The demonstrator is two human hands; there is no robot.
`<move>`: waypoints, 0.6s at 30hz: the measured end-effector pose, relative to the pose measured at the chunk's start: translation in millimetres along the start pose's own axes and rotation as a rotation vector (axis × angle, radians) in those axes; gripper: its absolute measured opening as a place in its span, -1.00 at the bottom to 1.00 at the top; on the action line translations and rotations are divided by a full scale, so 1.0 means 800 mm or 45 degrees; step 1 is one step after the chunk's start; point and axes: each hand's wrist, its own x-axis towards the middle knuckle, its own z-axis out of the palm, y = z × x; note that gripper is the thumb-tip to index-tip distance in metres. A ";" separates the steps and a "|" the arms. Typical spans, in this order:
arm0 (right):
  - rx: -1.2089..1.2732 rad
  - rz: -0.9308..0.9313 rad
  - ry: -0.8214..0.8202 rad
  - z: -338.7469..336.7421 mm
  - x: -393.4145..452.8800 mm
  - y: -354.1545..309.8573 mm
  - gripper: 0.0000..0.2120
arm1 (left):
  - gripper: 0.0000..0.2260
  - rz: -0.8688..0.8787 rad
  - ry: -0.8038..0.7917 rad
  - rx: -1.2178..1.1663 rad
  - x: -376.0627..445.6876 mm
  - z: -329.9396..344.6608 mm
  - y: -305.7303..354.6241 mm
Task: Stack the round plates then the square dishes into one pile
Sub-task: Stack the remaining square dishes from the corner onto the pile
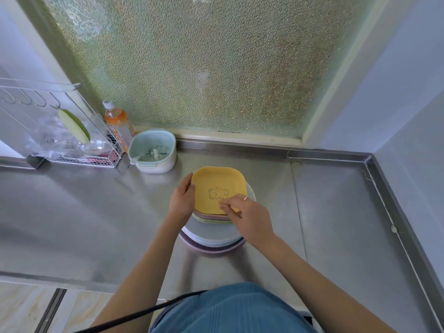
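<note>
One pile stands on the steel counter (96, 212), and everything else is easiest placed from it. At the bottom are the round plates (211, 239), white and grey over a mauve one whose rim shows toward the person. On top of them sits a smaller stack of square dishes (211, 218) in pastel colours, and the uppermost is a yellow square dish (216, 186) with a small bear drawn in its middle.

The left hand (181, 200) is against the left edge of the yellow dish, thumb on the rim and fingers curled down around the side of the stack, gripping it. The right hand (242, 212) lies over the near right corner of that dish, with its fingertips (224, 204) touching the top face; its fingers are loosely bent, and I cannot tell whether they pinch the edge or only press on it. A ring shows on one finger.

Beyond the pile and to its left, a pale green strainer bowl (153, 150) sits on the counter. Farther left stands an orange drink bottle (117, 126), just beside a white wire rack (72, 140). Directly behind the pile rises a frosted glass pane (204, 68).
</note>
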 end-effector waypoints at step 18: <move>0.560 0.700 0.103 0.008 0.042 0.050 -0.50 | -0.64 -0.108 0.502 -0.057 -0.025 -0.017 -0.007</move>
